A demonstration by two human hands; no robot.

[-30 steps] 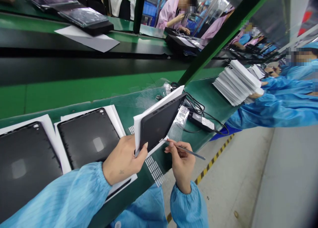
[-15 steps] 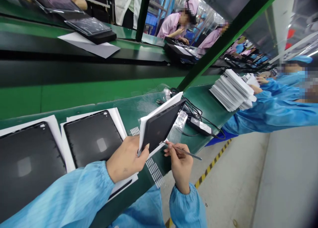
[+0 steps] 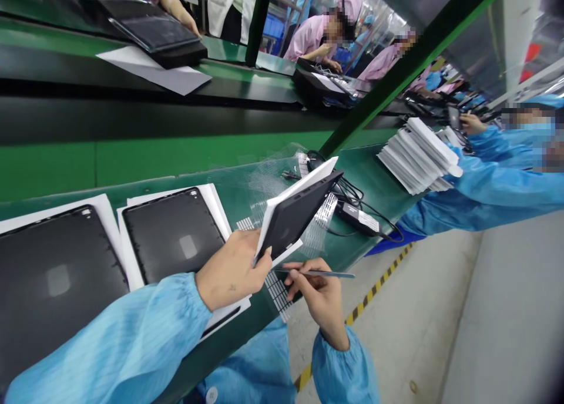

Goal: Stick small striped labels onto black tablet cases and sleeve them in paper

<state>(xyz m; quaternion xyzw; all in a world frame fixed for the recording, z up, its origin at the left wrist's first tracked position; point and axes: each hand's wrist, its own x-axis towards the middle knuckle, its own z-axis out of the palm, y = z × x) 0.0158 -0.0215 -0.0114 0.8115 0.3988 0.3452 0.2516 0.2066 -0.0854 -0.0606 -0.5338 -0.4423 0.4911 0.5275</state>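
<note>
My left hand (image 3: 235,269) is closed around one end of a dark tablet-like panel (image 3: 293,219) with a white sheet (image 3: 286,195) against its back, held tilted above the bench. My right hand (image 3: 319,286) pinches a thin metal tool (image 3: 339,274), perhaps tweezers. Its tip lies near the panel's lower edge by my left thumb; whether they touch I cannot tell. Below the hands is a clear strip of white labels (image 3: 278,295). Left of them, a black back cover (image 3: 174,236) and a larger-looking black cover (image 3: 57,275) lie on white sheets.
A black power adapter (image 3: 359,219) with coiled cable lies beyond the panel, near clear film (image 3: 264,178). A stack of white sheets (image 3: 416,157) stands by a co-worker's blue sleeve (image 3: 497,181). A green post (image 3: 396,81) slants over the bench; a conveyor (image 3: 145,119) runs behind.
The tool's tip has shifted down and left along the panel's lower edge, and the tool lies flatter. My left hand keeps its hold. Across the conveyor, a person's arm now reaches beside the stacked devices.
</note>
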